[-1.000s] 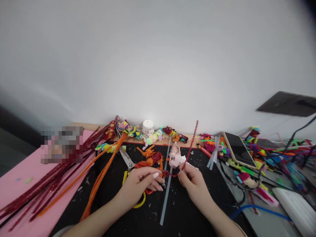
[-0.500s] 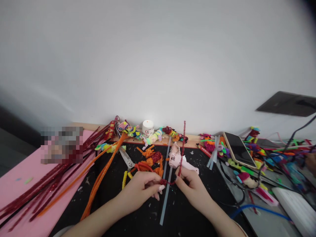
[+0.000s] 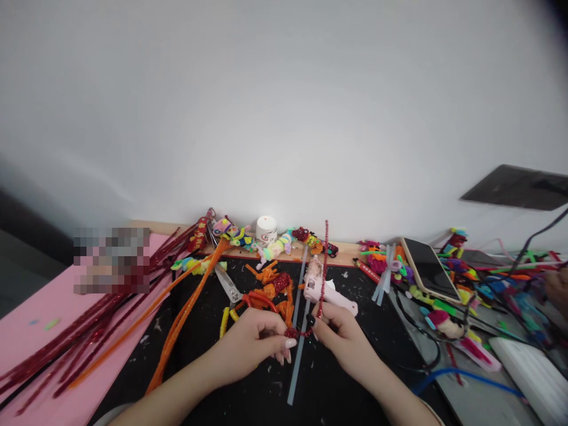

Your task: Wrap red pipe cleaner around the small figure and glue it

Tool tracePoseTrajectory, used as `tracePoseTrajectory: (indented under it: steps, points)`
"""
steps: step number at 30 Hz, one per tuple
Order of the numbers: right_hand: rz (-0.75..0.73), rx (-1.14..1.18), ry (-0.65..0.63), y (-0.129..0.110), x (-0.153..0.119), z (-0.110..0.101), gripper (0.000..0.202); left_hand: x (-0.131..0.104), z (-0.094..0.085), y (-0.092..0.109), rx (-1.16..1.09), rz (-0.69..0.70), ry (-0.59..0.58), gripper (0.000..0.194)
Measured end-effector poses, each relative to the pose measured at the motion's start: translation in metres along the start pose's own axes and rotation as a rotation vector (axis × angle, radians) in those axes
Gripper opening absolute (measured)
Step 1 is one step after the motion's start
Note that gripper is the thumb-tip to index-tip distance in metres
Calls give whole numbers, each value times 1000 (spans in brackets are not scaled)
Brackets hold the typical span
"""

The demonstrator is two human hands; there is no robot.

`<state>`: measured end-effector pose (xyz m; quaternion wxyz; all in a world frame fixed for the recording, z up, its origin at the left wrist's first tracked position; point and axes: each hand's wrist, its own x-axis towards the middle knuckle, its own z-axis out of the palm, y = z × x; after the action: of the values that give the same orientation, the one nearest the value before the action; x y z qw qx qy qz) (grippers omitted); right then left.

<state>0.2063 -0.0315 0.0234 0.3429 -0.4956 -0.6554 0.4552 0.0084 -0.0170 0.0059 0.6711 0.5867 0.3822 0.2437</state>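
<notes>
A glittery red pipe cleaner (image 3: 324, 260) runs between my hands, its long free end standing upright above the right one. My left hand (image 3: 255, 343) pinches a small coiled red part of it between thumb and fingers. Just to the right, my right hand (image 3: 344, 334) is closed on the strand, which sags slightly between the two. Behind the hands lies a pale pink glue gun (image 3: 332, 294), and a translucent glue stick (image 3: 296, 370) lies below the strand. Scissors (image 3: 229, 284) with orange handles and cut orange pieces (image 3: 266, 273) lie beyond my left hand.
Red tinsel stems (image 3: 104, 307) and orange pipe cleaners (image 3: 181, 325) spread across the left. Finished pipe-cleaner figures and a white paper cup (image 3: 266, 229) line the wall. On the right are a phone (image 3: 430, 269), a cable and a colourful heap; part of another person's hand (image 3: 557, 290) shows at the edge.
The upright end of the red pipe cleaner has shifted slightly left and down. My right hand has turned a little; the left has barely moved.
</notes>
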Motion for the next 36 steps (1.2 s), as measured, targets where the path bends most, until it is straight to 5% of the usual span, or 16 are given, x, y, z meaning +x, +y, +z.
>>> tracePoseTrajectory:
  steps: [26, 36]
  points:
    - [125, 198, -225, 1, -2, 2, 35, 2, 0, 2, -69, -16, 35, 21]
    - [60, 73, -83, 4, 2, -1, 29, 4, -1, -2, 12, 33, 26, 12]
